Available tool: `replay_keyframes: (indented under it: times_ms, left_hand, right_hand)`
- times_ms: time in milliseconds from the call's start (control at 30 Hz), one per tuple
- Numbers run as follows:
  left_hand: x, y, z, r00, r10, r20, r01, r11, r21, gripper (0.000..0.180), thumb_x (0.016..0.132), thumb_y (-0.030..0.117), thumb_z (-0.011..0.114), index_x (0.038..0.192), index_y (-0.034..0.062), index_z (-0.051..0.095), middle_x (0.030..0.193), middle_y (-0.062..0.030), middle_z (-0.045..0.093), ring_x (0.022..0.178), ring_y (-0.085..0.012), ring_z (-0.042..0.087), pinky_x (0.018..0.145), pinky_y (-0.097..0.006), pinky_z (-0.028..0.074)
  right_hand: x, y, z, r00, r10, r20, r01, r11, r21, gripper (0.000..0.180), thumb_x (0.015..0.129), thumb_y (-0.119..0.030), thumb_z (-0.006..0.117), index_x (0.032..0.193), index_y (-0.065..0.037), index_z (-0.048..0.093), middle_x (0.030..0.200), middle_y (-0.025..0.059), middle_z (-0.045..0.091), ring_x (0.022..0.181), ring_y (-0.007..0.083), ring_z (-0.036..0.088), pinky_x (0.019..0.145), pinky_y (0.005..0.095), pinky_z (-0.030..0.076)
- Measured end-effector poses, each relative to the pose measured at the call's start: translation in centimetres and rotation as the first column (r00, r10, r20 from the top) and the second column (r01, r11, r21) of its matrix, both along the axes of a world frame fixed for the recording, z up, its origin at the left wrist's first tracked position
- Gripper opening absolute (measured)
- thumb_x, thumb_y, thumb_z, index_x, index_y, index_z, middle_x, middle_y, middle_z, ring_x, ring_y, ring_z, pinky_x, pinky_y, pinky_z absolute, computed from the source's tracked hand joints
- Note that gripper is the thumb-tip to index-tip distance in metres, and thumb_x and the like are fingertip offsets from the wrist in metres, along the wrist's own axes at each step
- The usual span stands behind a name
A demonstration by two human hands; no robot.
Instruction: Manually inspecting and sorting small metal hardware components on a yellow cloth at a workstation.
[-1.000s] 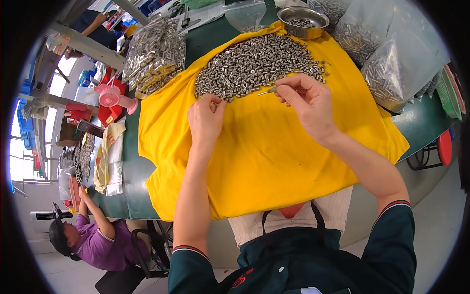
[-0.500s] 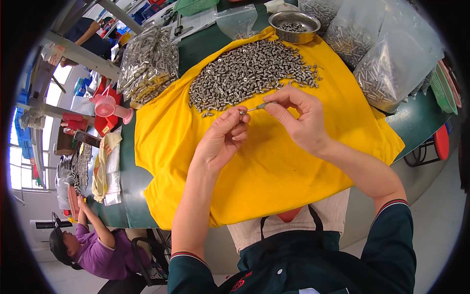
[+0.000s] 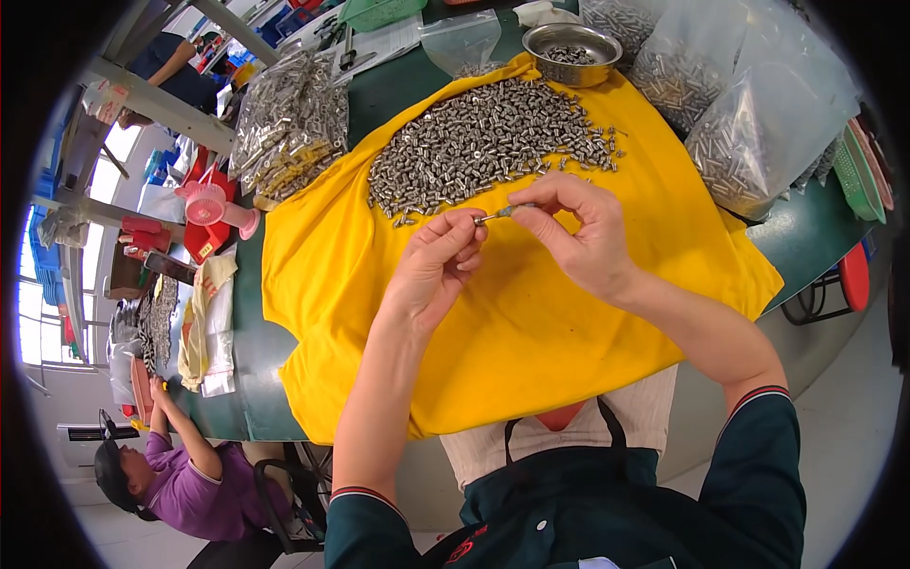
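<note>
My left hand (image 3: 428, 266) pinches a small silver metal part (image 3: 479, 221) between thumb and fingertips, over the yellow cloth (image 3: 540, 322). In my right hand (image 3: 590, 237) is a thin tool (image 3: 501, 212) with a metal shaft and a grey-green grip, held between thumb and index finger. The tool's tip meets the part; whether it sits inside the part is too small to tell. Just beyond both hands lies a wide pile of small silver cylindrical metal parts (image 3: 483, 142), spread on the cloth.
A steel bowl (image 3: 607, 74) with more parts stands behind the pile. Clear bags of metal pieces (image 3: 735, 161) are at the right, another bag (image 3: 289, 128) at the left. A pink fan (image 3: 207, 204) stands on the green table (image 3: 256, 370). A co-worker (image 3: 190, 484) sits at far left.
My left hand has turned slightly, and the small part now lines up with the tool's tip. The right hand has barely moved, still holding the tool.
</note>
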State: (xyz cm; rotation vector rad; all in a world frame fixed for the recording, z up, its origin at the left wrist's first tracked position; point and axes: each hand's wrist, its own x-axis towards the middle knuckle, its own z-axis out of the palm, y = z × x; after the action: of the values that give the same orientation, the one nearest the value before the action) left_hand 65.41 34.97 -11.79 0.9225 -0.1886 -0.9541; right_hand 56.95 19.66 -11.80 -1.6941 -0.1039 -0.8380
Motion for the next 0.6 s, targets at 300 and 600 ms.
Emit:
replay_keyframes:
  times_ms: [300,600]
  left_hand:
    - [-0.1,0.0,-0.4,1.0,0.014,-0.021,-0.014,1.0,-0.004,0.013,0.083,0.011,0.053,0.091,0.001,0.054,0.076,-0.0024,0.05,0.058,-0.0059,0.033,0.052,-0.017,0.03]
    - [-0.2,-0.1,0.8,0.999,0.04,-0.011,-0.039,0.999,0.024,0.013,0.084,0.013,0.053,0.091,0.0017,0.054,0.077,-0.0021,0.051,0.058,-0.0055,0.034,0.052,-0.017,0.03]
  right_hand:
    - [0.0,0.0,-0.5,0.999,0.002,-0.047,-0.001,0.999,0.037,0.006,0.072,0.0,0.062,0.078,-0.001,0.061,0.07,0.0045,0.058,0.059,0.011,0.052,0.051,0.0218,0.041]
    - [0.4,0.0,-0.2,0.997,0.016,-0.072,-0.007,0.993,0.12,0.005,0.073,-0.002,0.061,0.077,-0.001,0.061,0.07,0.0045,0.059,0.059,0.0105,0.052,0.052,0.0217,0.041]
